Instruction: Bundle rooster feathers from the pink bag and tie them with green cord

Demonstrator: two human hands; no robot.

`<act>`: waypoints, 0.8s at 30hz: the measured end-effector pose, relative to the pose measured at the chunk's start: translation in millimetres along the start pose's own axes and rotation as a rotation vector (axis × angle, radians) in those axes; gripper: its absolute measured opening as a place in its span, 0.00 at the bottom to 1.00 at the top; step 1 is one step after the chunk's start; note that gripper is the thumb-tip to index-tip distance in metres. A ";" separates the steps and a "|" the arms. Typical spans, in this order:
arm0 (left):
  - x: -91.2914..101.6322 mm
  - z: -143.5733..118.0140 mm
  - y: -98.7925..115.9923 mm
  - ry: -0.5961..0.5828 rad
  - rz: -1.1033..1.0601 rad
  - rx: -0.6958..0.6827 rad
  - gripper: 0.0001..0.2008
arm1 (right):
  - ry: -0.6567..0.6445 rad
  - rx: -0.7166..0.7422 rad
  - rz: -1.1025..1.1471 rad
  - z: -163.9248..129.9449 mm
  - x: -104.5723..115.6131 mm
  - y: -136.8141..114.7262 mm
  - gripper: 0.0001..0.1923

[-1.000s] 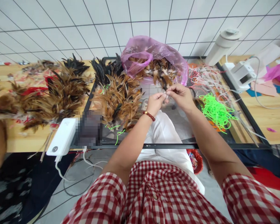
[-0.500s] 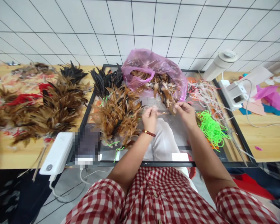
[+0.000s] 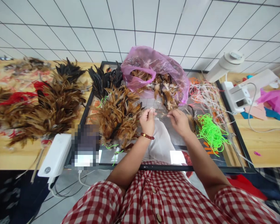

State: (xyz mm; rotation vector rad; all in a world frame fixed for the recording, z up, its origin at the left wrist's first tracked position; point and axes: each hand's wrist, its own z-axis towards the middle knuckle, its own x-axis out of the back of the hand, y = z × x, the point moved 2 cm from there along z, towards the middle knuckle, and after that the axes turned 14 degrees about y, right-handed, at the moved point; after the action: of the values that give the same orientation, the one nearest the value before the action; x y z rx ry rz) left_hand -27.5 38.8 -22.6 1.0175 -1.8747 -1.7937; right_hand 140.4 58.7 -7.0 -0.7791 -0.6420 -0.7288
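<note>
My left hand [image 3: 148,120], with a beaded bracelet [image 3: 147,136] on its wrist, is closed in a pinch; something small and whitish shows at its fingertips, too small to name. Across a short gap, my right hand [image 3: 180,122] is also pinched, and what lies between its fingers is unclear. Both are over a glass-topped, black-framed board. Just beyond my right hand, brown feathers [image 3: 166,93] spill from a pink plastic bag [image 3: 182,73]. Left of my left hand lies a large bunch of brown feathers [image 3: 121,118] with black feathers [image 3: 105,77] behind it.
Bright green cord [image 3: 212,133] and pale stringy strands [image 3: 206,95] lie at the right. Beyond the frame stand a white bottle [image 3: 225,67] and a white power strip [image 3: 233,96]. A second feather bunch [image 3: 60,105], a power bank [image 3: 54,155] and a blurred-out phone [image 3: 86,146] are left.
My right hand has drawn back from the feathers at the bag's mouth, down and toward my left hand. My left hand stays pinched near the same spot. The view has shifted slightly.
</note>
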 end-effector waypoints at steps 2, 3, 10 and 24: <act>0.5 -2.3 4.0 -0.069 0.078 -0.158 0.10 | 0.019 0.051 0.001 1.9 5.7 -3.3 0.11; 0.4 -4.3 5.9 -0.116 0.103 -0.239 0.09 | 0.023 0.083 -0.020 2.6 8.2 -5.5 0.11; -1.7 -15.0 4.1 -0.353 0.310 -0.346 0.08 | 0.097 0.202 -0.028 3.1 15.1 -15.6 0.11; -6.7 -11.0 9.4 -0.229 0.114 0.043 0.12 | 0.313 -0.502 0.720 -0.2 5.3 -15.2 0.15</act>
State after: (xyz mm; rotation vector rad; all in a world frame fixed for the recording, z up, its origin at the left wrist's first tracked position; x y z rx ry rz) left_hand -17.8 35.1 -10.6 0.7278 -2.0673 -1.8768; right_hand 131.8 49.1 2.6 -1.2338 0.1353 -0.3232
